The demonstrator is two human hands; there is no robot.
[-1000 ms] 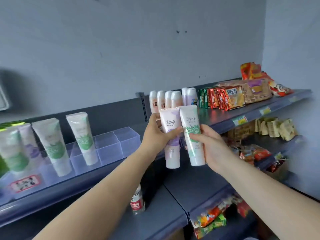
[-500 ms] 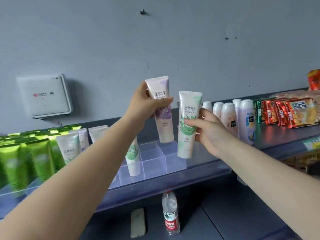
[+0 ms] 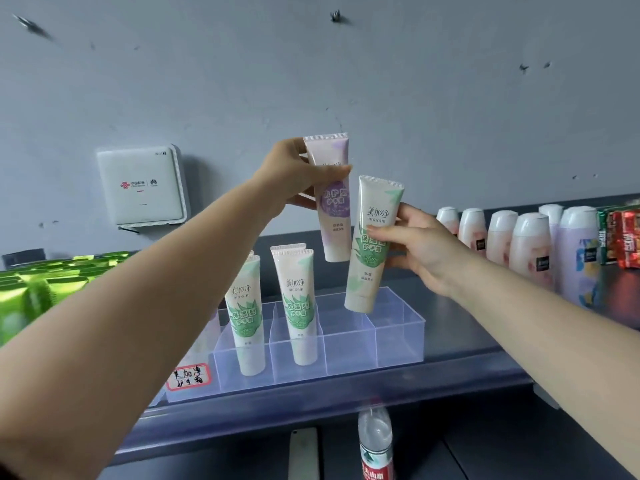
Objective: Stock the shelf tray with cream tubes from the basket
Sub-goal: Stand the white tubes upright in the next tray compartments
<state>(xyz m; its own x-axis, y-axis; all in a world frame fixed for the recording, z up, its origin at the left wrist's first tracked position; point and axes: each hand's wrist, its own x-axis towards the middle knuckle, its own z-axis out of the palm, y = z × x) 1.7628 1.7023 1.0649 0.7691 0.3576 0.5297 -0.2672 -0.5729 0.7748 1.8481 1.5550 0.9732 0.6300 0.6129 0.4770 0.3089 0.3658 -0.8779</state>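
The green-leaf tube (image 3: 372,242), a soft, flattened plastic tube with a crimped ribbed top seam and a round white cap at the bottom, hangs cap-down just above the back right compartments of the clear tray (image 3: 398,327). The right hand (image 3: 420,252) pinches it at mid-height, thumb across the printed front and fingers curled behind. Beside it and higher, the purple tube (image 3: 332,199), of the same flattened shape with a lilac print, is tilted slightly and held near its crimped end by the left hand (image 3: 296,174), thumb across the front, fingers wrapped behind. The two tubes sit close together, the purple one partly behind the green one's upper left edge.

The tray is a transparent, glossy acrylic box split by thin walls into rectangular cells and stands on a dark grey metal shelf (image 3: 311,389). Two more green-printed tubes (image 3: 299,306) stand cap-down in its cells, left of the held ones. A handwritten label with a red border (image 3: 187,375) sticks to the tray's front left.

To the right stand smooth rounded bottles with white caps (image 3: 528,251), then shiny red snack packets (image 3: 627,239). At far left lie bright green packs (image 3: 41,289). A white rounded-corner box (image 3: 140,187) hangs on the matte grey wall. Below the shelf, a clear water bottle (image 3: 375,441) stands upright.
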